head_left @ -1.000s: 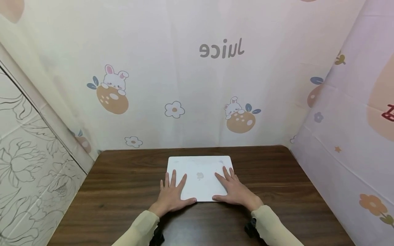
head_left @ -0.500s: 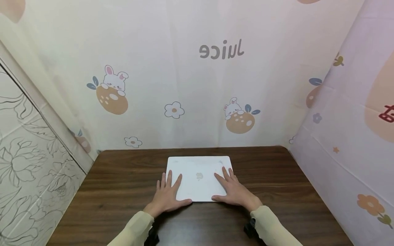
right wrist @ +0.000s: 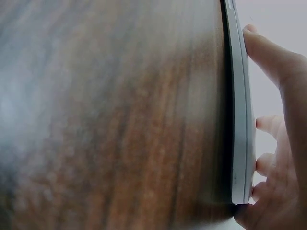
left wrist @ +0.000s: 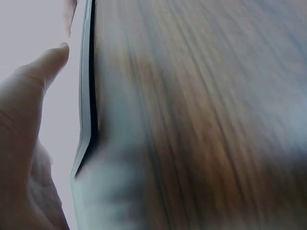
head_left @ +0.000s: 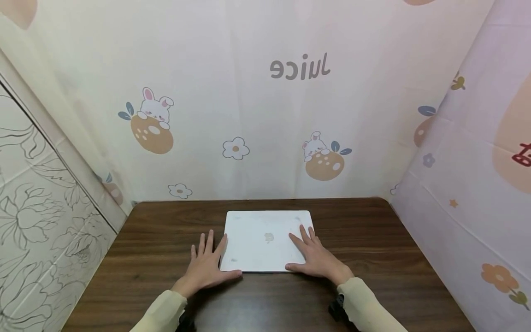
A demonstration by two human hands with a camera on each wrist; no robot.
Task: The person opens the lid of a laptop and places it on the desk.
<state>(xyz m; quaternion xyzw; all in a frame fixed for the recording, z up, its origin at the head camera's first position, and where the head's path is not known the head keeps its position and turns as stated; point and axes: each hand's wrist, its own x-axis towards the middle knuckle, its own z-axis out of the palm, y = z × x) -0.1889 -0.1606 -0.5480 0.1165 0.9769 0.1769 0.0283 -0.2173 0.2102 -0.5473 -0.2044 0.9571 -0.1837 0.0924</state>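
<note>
A closed white laptop (head_left: 259, 251) with a grey apple logo lies flat on the dark wooden table. My left hand (head_left: 203, 267) is at its left side, fingers spread, the thumb by the front left corner and the index finger along the left edge. Spread over the right part of the lid, my right hand (head_left: 318, 259) rests with its thumb near the front edge. The left wrist view shows the left hand (left wrist: 21, 115) beside the laptop's thin edge (left wrist: 87, 86). In the right wrist view, the right hand (right wrist: 288, 115) has its fingertips on the lid by the silver edge (right wrist: 240, 120).
The brown wood-grain table (head_left: 373, 240) reaches around the laptop on all sides. Behind it hangs a pale curtain (head_left: 265, 110) with rabbit and flower prints. Printed cloth also closes in the left (head_left: 37, 221) and right (head_left: 469, 184) sides.
My left hand has slid leftward off most of the lid to the laptop's left edge, uncovering its front left corner. The right hand and the laptop have stayed in place.
</note>
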